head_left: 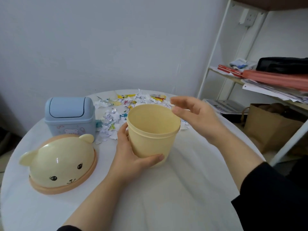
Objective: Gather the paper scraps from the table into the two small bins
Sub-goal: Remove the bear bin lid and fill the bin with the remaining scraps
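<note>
Scrap-gathering looks barely begun; the left hand (128,157) curls its fingers (156,158) round the lidless yellow bin (153,130) at frame centre, apparently empty inside; the right hand (198,117) hovers by its rim, loosely spread, holding nothing; next it must reach and pinch the paper scraps (115,115), small, crumpled, white and coloured, strewn behind the bin beside the blue swing-lid bin (70,115) on the tabletop (183,189).
</note>
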